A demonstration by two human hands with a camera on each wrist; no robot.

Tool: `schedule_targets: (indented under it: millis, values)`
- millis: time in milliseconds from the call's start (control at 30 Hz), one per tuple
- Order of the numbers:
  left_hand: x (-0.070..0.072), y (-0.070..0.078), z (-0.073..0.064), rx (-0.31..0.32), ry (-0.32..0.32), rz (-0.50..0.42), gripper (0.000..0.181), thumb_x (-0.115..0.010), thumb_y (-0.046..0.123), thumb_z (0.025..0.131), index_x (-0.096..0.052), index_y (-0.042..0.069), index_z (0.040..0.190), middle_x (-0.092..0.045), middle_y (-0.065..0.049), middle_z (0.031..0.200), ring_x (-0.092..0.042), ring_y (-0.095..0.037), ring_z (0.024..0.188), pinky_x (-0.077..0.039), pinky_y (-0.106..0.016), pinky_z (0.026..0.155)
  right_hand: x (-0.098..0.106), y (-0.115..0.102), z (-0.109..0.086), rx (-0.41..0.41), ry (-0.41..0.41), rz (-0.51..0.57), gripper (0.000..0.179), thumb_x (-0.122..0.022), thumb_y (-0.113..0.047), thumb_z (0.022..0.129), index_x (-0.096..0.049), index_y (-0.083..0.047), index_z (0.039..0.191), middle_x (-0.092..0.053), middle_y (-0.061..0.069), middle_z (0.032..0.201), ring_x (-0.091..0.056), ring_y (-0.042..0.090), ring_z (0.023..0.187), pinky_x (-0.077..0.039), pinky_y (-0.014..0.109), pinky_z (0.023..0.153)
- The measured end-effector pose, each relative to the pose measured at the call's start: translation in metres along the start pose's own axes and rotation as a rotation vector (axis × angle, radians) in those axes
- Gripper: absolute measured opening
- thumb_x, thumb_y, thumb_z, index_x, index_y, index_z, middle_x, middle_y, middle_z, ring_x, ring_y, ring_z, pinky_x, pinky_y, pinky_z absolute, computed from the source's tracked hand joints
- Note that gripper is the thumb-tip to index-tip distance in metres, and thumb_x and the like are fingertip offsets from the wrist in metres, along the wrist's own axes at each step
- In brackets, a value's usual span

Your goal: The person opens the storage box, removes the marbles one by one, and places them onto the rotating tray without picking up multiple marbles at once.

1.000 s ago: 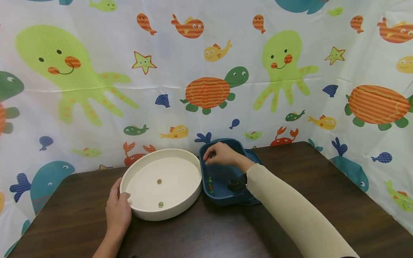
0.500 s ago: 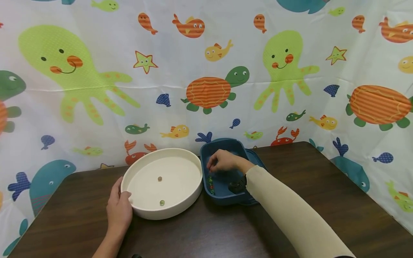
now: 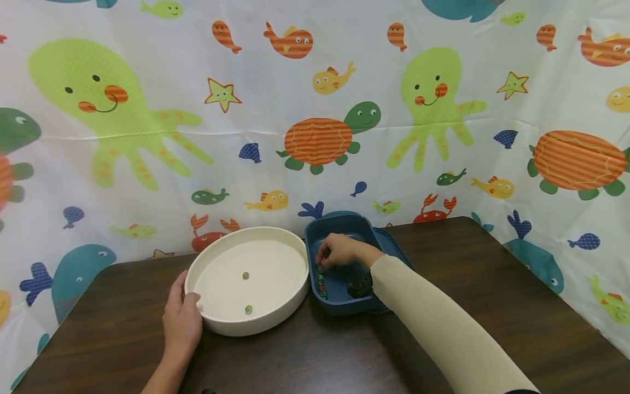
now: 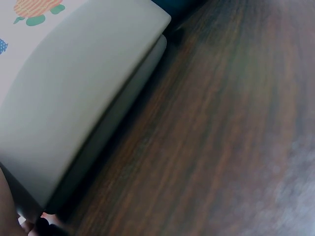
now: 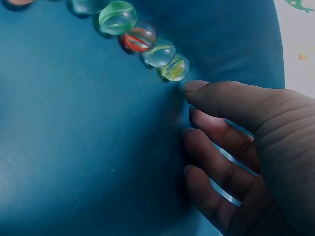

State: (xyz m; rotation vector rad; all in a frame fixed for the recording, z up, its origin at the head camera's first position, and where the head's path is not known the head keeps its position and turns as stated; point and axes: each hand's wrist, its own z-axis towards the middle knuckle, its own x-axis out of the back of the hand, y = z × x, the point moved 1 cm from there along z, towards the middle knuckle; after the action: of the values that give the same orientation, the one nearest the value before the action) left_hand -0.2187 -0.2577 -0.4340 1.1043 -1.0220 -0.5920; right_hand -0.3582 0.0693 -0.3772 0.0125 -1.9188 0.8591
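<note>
My left hand grips the left rim of a round cream tray, thumb over the edge and fingers along the outer wall. Two marbles lie apart in that tray, a brownish marble and a green marble. Inside a blue rectangular tub, my right hand is low over the floor with loosely bent fingers. In the right wrist view its thumb tip is right beside a yellow-swirled marble, the end of a row that includes a red-swirled marble and a green marble. No marble shows between the fingers.
The tub and tray stand side by side on a dark wood table. A blue ridged piece lies under the tub's right side. Behind hangs a white curtain printed with sea animals.
My right hand has gone down into the tub, toward the marble row along its left wall. The left hand keeps its hold on the tray.
</note>
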Motion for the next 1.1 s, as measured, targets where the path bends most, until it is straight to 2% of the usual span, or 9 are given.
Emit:
schedule_targets:
  millis: [367,567,867,1100]
  values:
    - [-0.001,0.001,0.0,-0.005,-0.007,-0.006,0.061,-0.027,0.016,0.102,-0.02,0.013,0.163,-0.025,-0.016,0.167,-0.027,-0.041,0.152,-0.024,-0.061,0.122,0.0,-0.002,0.002,-0.001,0.011,-0.03,0.009,-0.071,-0.013,0.093,-0.076,-0.013,0.1,-0.073,0.001,0.095,-0.063,0.013,0.084,-0.055,0.026,0.077]
    - [0.0,0.0,0.0,-0.003,-0.013,-0.01,0.061,-0.027,0.017,0.102,-0.019,0.014,0.163,-0.024,-0.016,0.168,-0.027,-0.04,0.152,-0.025,-0.061,0.121,0.009,-0.008,-0.001,0.047,0.05,-0.033,0.011,-0.067,-0.01,0.095,-0.076,-0.011,0.101,-0.074,0.001,0.095,-0.064,0.012,0.083,-0.057,0.025,0.077]
    - [0.0,0.001,0.002,-0.009,-0.003,-0.005,0.062,-0.028,0.016,0.102,-0.02,0.013,0.163,-0.025,-0.017,0.167,-0.029,-0.041,0.152,-0.026,-0.06,0.121,0.027,-0.029,-0.008,0.153,0.124,-0.03,0.015,-0.074,-0.018,0.091,-0.077,-0.011,0.103,-0.075,0.002,0.095,-0.063,0.01,0.081,-0.054,0.022,0.073]
    - [-0.001,0.001,0.002,-0.01,-0.003,-0.004,0.061,-0.027,0.016,0.102,-0.02,0.012,0.163,-0.025,-0.016,0.167,-0.028,-0.04,0.152,-0.026,-0.06,0.122,0.026,-0.055,-0.006,0.192,0.119,0.007,0.015,-0.075,-0.02,0.09,-0.077,-0.01,0.102,-0.073,0.003,0.094,-0.061,0.01,0.081,-0.053,0.02,0.071]
